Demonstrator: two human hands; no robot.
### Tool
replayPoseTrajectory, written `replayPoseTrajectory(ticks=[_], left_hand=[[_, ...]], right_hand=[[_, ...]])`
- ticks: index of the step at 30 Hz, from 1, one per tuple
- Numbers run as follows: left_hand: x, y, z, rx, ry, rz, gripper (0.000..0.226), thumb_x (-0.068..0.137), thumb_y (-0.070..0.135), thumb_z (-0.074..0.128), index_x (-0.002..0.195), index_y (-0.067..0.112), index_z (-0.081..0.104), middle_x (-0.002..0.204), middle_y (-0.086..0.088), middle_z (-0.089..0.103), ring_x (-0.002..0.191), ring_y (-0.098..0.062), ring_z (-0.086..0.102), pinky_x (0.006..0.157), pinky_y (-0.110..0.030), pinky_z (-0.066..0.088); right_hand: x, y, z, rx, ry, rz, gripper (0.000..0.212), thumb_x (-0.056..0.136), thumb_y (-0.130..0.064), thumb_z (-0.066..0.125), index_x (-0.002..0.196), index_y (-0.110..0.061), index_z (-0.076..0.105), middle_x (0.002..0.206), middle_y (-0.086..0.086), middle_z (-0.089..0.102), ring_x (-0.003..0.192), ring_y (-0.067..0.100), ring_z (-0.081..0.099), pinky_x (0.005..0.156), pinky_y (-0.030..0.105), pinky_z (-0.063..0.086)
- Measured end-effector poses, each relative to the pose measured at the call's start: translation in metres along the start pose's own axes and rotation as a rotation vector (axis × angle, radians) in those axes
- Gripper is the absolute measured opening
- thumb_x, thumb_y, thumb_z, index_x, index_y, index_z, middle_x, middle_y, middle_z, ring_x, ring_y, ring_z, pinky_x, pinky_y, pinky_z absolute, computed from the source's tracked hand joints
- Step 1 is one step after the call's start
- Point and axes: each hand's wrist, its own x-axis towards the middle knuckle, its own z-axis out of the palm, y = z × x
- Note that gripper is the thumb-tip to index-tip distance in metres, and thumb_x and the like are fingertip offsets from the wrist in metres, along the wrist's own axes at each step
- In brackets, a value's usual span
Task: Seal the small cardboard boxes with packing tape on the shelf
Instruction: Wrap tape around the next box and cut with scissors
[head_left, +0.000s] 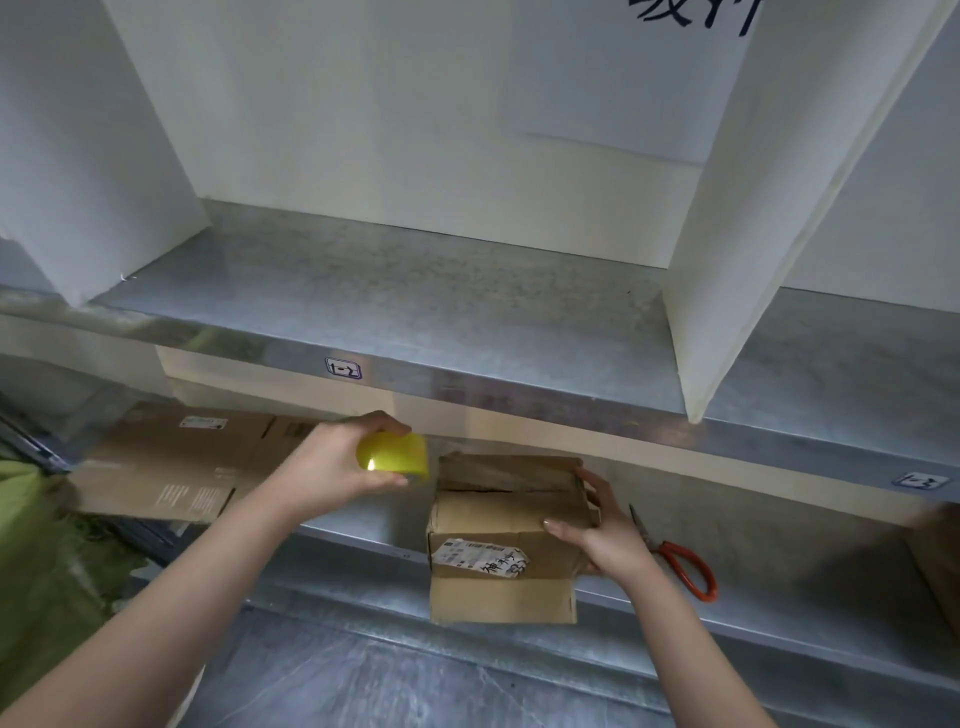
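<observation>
A small cardboard box (498, 525) with a torn shipping label sits on the metal shelf (753, 545), its front overhanging the shelf edge. Its top flaps are folded down, and a strip of clear tape stretches across the far part of the top. My left hand (332, 467) grips a yellow tape roll (394, 456) just left of the box's far corner. My right hand (602, 525) rests on the box's right top edge, with straight fingers pressing the flap and the thumb on the far side.
Orange-handled scissors (680, 564) lie on the shelf right of the box. Flattened cardboard (171, 462) lies at the left. Above is another metal shelf (415, 306) with white dividers (727, 260). Green fabric (31, 545) hangs at the far left, and a brown box (940, 556) sits at the right edge.
</observation>
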Motion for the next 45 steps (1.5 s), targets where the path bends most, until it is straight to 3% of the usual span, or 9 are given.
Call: replayPoseTrajectory(ticks=[2,6,12,16,26,32,38,43,45], left_hand=[[-0.002,-0.011,0.001,0.054,-0.020,-0.024,0.057,0.065,0.048,0.085,0.116,0.034,0.063,0.113,0.019,0.065,0.103,0.002,0.058,0.087,-0.012,0.042],[-0.015,-0.025,0.022,0.021,-0.077,-0.131,0.059,0.064,0.052,0.084,0.116,0.034,0.063,0.111,0.013,0.064,0.102,-0.007,0.058,0.086,-0.024,0.046],[-0.011,-0.038,0.034,0.043,-0.001,-0.116,0.059,0.064,0.050,0.085,0.117,0.030,0.066,0.112,0.011,0.060,0.107,-0.010,0.056,0.090,-0.024,0.042],[-0.003,-0.046,0.045,0.071,-0.085,-0.158,0.060,0.067,0.050,0.083,0.120,0.029,0.063,0.118,0.009,0.060,0.109,-0.012,0.057,0.094,-0.028,0.046],[0.010,-0.070,0.071,0.145,-0.104,-0.143,0.053,0.070,0.040,0.081,0.118,0.029,0.060,0.115,0.009,0.056,0.099,-0.017,0.060,0.077,-0.027,0.048],[0.023,-0.069,0.064,0.549,-0.127,-0.035,0.037,0.082,0.031,0.061,0.119,0.029,0.056,0.118,0.009,0.056,0.099,-0.019,0.059,0.068,-0.023,0.040],[0.023,-0.084,0.061,0.272,-0.210,-0.078,0.051,0.071,0.046,0.076,0.112,0.032,0.049,0.112,0.012,0.052,0.091,-0.016,0.056,0.067,-0.025,0.045],[0.026,-0.080,0.066,0.232,-0.188,-0.094,0.048,0.069,0.045,0.079,0.104,0.033,0.048,0.104,0.013,0.052,0.087,-0.013,0.053,0.064,-0.024,0.044],[0.025,-0.075,0.068,0.213,-0.173,-0.108,0.047,0.070,0.045,0.080,0.101,0.033,0.047,0.100,0.012,0.052,0.085,-0.011,0.051,0.061,-0.023,0.039]], right_hand=[[0.001,-0.001,0.001,0.006,0.000,0.005,0.092,0.070,-0.049,0.082,0.143,-0.039,0.027,0.151,0.002,0.040,0.132,0.028,0.046,0.095,0.030,0.048],[-0.001,-0.001,0.002,0.026,-0.005,0.004,0.092,0.073,-0.047,0.081,0.146,-0.038,0.025,0.153,0.002,0.037,0.137,0.028,0.041,0.106,0.038,0.042],[-0.004,0.002,0.006,0.028,0.000,0.004,0.090,0.075,-0.049,0.079,0.145,-0.043,0.023,0.154,0.000,0.036,0.138,0.027,0.040,0.100,0.032,0.040],[-0.008,0.003,0.007,0.058,0.005,0.002,0.091,0.075,-0.049,0.078,0.147,-0.042,0.023,0.155,-0.003,0.034,0.141,0.024,0.035,0.106,0.035,0.036],[-0.012,0.006,0.029,0.085,0.092,-0.009,0.089,0.076,-0.054,0.073,0.148,-0.045,0.020,0.156,-0.011,0.031,0.143,0.020,0.031,0.106,0.033,0.031],[-0.015,0.005,0.033,0.026,0.139,-0.021,0.095,0.069,-0.067,0.069,0.148,-0.046,0.021,0.154,-0.011,0.034,0.142,0.019,0.034,0.107,0.033,0.034],[-0.019,0.000,0.026,-0.119,0.137,-0.055,0.092,0.071,-0.075,0.063,0.148,-0.047,0.021,0.153,-0.008,0.035,0.139,0.017,0.037,0.108,0.036,0.038],[-0.032,0.024,0.018,0.020,0.156,-0.073,0.060,0.090,-0.065,0.044,0.145,-0.058,0.018,0.154,-0.017,0.029,0.141,0.006,0.028,0.115,0.037,0.029],[-0.036,0.050,0.009,-0.059,0.211,-0.063,0.054,0.096,-0.055,0.042,0.147,-0.048,0.026,0.154,-0.012,0.034,0.142,0.011,0.031,0.117,0.037,0.028]])
